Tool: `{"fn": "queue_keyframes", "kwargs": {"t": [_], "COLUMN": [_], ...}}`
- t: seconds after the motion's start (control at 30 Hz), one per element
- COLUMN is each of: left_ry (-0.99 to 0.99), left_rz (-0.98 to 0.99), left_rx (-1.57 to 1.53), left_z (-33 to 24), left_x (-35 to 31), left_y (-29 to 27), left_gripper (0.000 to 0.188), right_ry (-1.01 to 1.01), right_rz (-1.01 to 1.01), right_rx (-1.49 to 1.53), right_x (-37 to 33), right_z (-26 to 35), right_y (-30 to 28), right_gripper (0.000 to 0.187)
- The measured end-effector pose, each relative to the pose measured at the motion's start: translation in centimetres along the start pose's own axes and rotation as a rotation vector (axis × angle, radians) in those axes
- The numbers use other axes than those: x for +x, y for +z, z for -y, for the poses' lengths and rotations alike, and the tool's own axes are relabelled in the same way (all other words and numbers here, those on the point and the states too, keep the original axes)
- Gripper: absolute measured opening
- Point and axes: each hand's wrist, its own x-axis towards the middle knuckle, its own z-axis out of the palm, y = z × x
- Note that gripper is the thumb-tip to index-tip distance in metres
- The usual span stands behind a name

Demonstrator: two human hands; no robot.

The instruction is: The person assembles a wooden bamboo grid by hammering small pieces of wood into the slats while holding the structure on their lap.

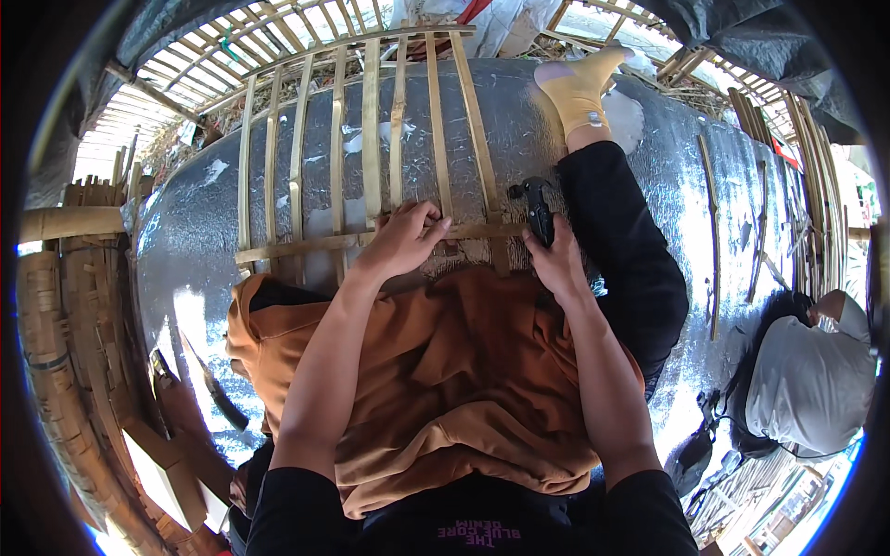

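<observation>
Your right hand [557,264] grips a compact black hammer [539,215], your fingers wrapped around its lower handle and its head pointing up and away from you. The hammer sits at the right end of the lower crossbar [306,247] of a bamboo frame; whether it touches the wood can't be made out. Your left hand [406,243] rests on that same crossbar, well to the left of the hammer, with its fingers [428,212] curled and drawn together. You can't see whether they pinch something small or only press on the bar.

The frame lies in front of you, its pale bamboo slats [372,130] running away from you to an upper crossbar [389,35]. Beneath it spreads a silvery foil-like sheet [199,218] with whitish worn patches. A brown garment [445,361] covers your lap, and your right leg stretches forward past the hammer, ending in a yellow sock [577,100]. Loose bamboo strips [712,232] lie farther right on the sheet, near another person in a grey top [805,380]. Woven bamboo [46,315] stands at your far left.
</observation>
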Motion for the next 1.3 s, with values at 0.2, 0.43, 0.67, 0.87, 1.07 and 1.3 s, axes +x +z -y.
{"fn": "queue_keyframes", "kwargs": {"t": [0.2, 0.43, 0.67, 0.87, 1.07, 1.3], "left_ry": [0.087, -0.053, 0.011, 0.027, 0.035, 0.049], "left_rz": [-0.101, -0.065, -0.206, -0.242, -0.241, -0.237], "left_rx": [0.038, 0.048, 0.221, 0.264, 0.252, 0.269], "left_z": [-0.1, -1.4, -2.6, -3.2, -3.1, -2.9], "left_x": [0.0, -0.3, -1.0, -1.4, -1.3, -1.2], "left_y": [0.5, 0.1, 0.5, 0.8, 0.8, 0.9], "left_gripper": [0.036, 0.042, 0.043, 0.040, 0.039, 0.039], "right_ry": [0.032, 0.024, 0.024, 0.009, 0.001, -0.016], "right_rz": [0.032, 0.031, 0.055, 0.049, 0.052, 0.054], "right_rx": [-0.003, -0.045, -0.049, -0.056, -0.038, -0.046], "right_x": [-0.2, 0.1, 0.1, 0.1, 0.0, 0.0], "right_z": [1.0, 0.7, 0.8, 0.6, 0.4, 0.7], "right_y": [-0.2, 0.0, -0.2, -0.1, 0.1, 0.0], "right_gripper": [0.034, 0.034, 0.037, 0.038, 0.034, 0.033]}}
